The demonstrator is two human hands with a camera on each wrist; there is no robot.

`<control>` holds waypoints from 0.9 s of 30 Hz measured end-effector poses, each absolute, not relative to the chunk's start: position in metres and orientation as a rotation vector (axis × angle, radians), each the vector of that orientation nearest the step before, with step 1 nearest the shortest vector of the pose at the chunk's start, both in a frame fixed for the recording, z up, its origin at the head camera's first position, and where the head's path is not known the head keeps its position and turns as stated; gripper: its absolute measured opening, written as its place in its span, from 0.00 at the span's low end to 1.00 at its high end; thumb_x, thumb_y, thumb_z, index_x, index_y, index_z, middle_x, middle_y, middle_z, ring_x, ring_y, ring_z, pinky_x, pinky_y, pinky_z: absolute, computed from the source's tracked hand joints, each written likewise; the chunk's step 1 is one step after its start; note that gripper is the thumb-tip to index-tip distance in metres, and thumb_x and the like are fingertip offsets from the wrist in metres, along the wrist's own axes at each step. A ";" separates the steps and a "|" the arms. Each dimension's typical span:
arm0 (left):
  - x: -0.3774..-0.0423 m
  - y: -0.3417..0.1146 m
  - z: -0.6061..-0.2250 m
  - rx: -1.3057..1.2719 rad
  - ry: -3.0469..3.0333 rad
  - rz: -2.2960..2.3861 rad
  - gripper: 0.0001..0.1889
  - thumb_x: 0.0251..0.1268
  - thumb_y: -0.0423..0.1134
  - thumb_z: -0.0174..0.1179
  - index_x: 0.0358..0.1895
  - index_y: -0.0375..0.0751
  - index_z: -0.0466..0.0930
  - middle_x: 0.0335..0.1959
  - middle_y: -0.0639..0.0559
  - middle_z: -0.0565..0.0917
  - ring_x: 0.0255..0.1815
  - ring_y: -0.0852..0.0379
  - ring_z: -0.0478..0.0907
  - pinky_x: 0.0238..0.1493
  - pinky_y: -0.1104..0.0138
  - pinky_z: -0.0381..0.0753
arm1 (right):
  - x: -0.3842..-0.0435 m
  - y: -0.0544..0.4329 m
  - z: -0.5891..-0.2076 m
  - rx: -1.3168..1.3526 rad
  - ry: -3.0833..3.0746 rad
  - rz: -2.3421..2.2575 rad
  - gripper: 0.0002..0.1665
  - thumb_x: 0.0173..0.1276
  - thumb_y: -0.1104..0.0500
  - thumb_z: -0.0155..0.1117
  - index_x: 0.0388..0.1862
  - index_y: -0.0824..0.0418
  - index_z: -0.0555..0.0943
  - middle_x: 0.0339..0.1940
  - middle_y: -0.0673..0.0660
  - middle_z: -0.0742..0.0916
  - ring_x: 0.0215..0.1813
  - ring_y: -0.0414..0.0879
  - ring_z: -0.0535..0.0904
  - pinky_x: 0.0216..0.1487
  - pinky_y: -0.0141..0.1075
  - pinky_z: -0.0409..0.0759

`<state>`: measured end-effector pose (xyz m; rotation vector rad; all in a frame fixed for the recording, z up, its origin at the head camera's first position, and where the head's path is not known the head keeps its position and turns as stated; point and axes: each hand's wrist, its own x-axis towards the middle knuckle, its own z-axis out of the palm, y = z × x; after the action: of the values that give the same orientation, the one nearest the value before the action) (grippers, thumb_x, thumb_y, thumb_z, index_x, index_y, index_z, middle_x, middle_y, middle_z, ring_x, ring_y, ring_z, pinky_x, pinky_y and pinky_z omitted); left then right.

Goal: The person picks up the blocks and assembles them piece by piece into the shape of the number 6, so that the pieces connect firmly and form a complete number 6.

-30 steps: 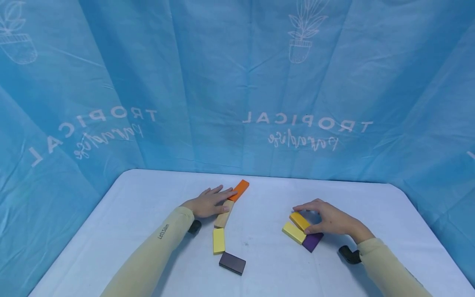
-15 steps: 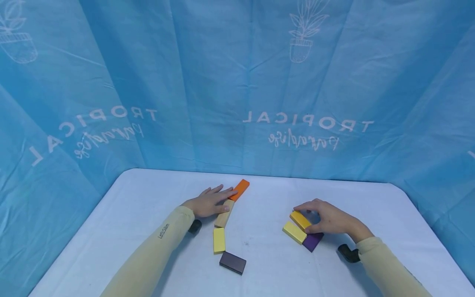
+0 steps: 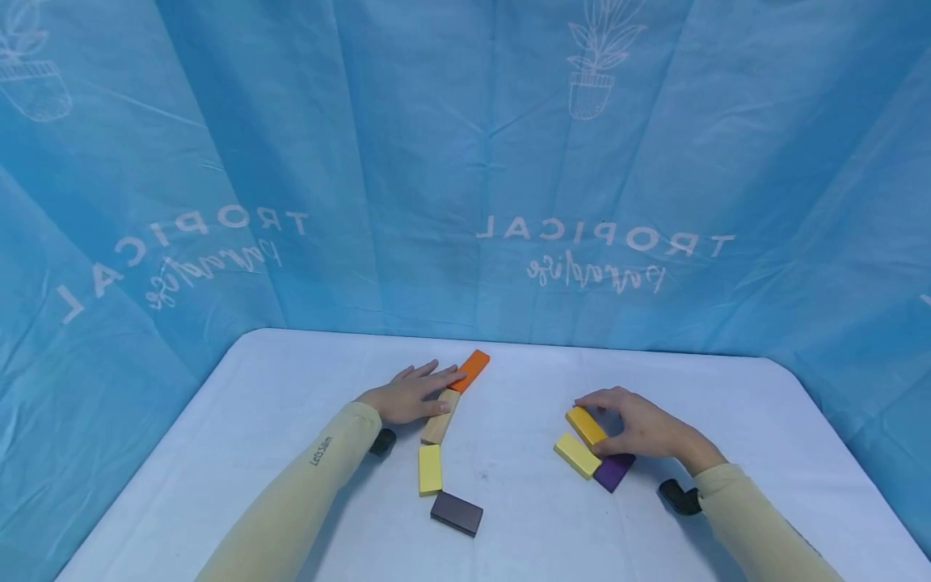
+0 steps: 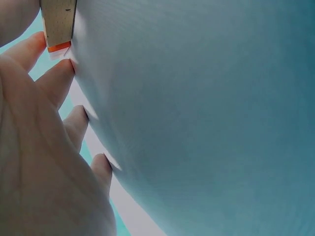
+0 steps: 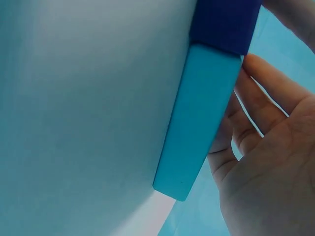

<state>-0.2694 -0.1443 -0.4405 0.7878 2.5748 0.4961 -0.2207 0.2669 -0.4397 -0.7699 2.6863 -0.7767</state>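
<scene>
My left hand (image 3: pixel 407 398) lies with spread fingers on a row of wooden blocks. Its index finger touches the orange block (image 3: pixel 474 369) and its thumb rests on the natural wood block (image 3: pixel 440 418). Fingers and thumb of my right hand (image 3: pixel 643 427) pinch the ends of an amber block (image 3: pixel 584 426). Next to that one lie a pale yellow block (image 3: pixel 578 456) and a purple block (image 3: pixel 614 473). In the right wrist view, a light blue block (image 5: pixel 199 118) touches a dark blue-looking block (image 5: pixel 226 22); the head view shows no light blue one.
Below the natural block, the row bends on with a yellow block (image 3: pixel 430 470) and a dark grey block (image 3: pixel 457 513). White cloth covers the table (image 3: pixel 516 533). A blue printed curtain (image 3: pixel 429 162) hangs behind it and at both sides.
My right hand and the amber block have shifted slightly away from me, widening the gap to the pale yellow block. The left hand and its row stay put.
</scene>
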 end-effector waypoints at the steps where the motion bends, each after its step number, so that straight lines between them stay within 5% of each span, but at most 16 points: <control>1: -0.269 -0.144 -0.440 0.785 2.575 0.494 0.35 0.78 0.58 0.48 0.82 0.55 0.51 0.82 0.54 0.51 0.83 0.45 0.37 0.79 0.45 0.37 | -0.221 0.267 -0.440 -0.773 2.689 -0.767 0.42 0.59 0.45 0.77 0.70 0.58 0.75 0.63 0.53 0.80 0.64 0.54 0.74 0.63 0.56 0.74; 10: -0.270 -0.143 -0.441 0.786 2.580 0.490 0.35 0.78 0.59 0.47 0.82 0.55 0.52 0.82 0.54 0.51 0.83 0.46 0.37 0.79 0.45 0.37 | -0.219 0.263 -0.439 -0.740 2.727 -0.730 0.41 0.58 0.48 0.78 0.69 0.58 0.76 0.56 0.49 0.81 0.55 0.46 0.75 0.60 0.50 0.78; 18: -0.269 -0.144 -0.440 0.783 2.583 0.505 0.35 0.78 0.58 0.48 0.82 0.55 0.52 0.82 0.54 0.51 0.83 0.45 0.38 0.79 0.45 0.37 | -0.212 0.259 -0.429 -0.631 2.794 -0.739 0.41 0.55 0.49 0.79 0.68 0.57 0.76 0.61 0.56 0.79 0.57 0.51 0.75 0.55 0.51 0.79; 27: -0.269 -0.145 -0.439 0.790 2.577 0.500 0.35 0.78 0.57 0.49 0.82 0.55 0.51 0.82 0.52 0.51 0.83 0.44 0.38 0.78 0.44 0.37 | -0.196 0.252 -0.422 -0.722 2.768 -0.803 0.40 0.58 0.49 0.78 0.68 0.55 0.75 0.62 0.52 0.78 0.58 0.50 0.74 0.56 0.51 0.78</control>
<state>-0.2690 -0.1449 -0.4385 0.7899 2.5771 0.4998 -0.1961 0.2521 -0.4219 -0.7216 2.7681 -0.8030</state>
